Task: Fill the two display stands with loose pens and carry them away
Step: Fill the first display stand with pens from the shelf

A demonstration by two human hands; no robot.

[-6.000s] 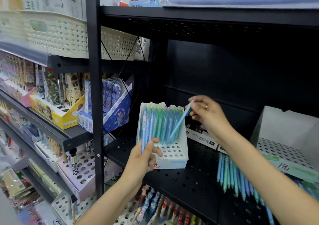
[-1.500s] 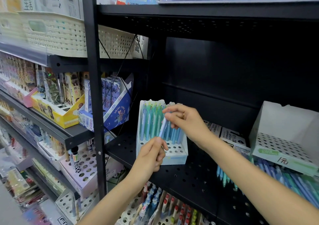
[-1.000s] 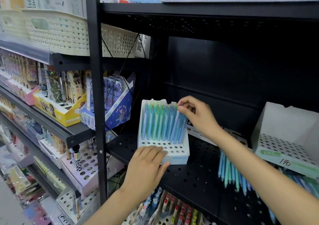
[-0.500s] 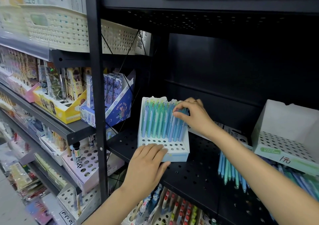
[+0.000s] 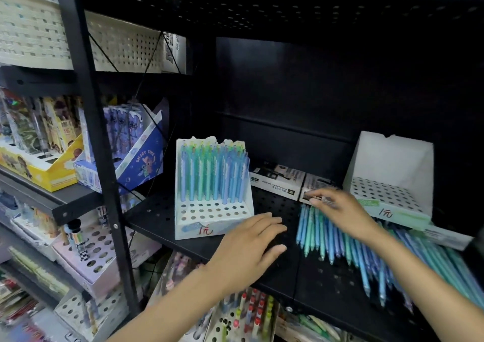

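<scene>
Head view, near to far. Left hand [image 5: 251, 247] is hovering palm-down over the front of the black perforated metal shelf [image 5: 327, 286], fingers straight and together, thumb spread, holding nothing. It is sitting just right of the front corner of the white cardboard pen stand with blue-green pens [image 5: 212, 205]; contact with the stand is not clear.

Right hand [image 5: 337, 210] is reaching over the heap of loose blue and teal plastic pens [image 5: 322, 239] lying flat on the shelf, tips pointing toward the shelf front. It is motion-blurred, fingers extending left over the pens' far ends; cannot tell whether it is gripping a pen.

The left stand is sitting upright on the shelf, back rows packed with pens standing in the holes, front rows of holes showing open, a red handwritten price on its front lip.

Further right, the second white cardboard stand with a hole grid [image 5: 390, 184] is sitting behind the pen heap, no pens showing in its holes, a green label and handwritten price on the front.

Between the two stands, at the back, flat black-and-white printed boxes [image 5: 277, 179] are lying side by side.
</scene>
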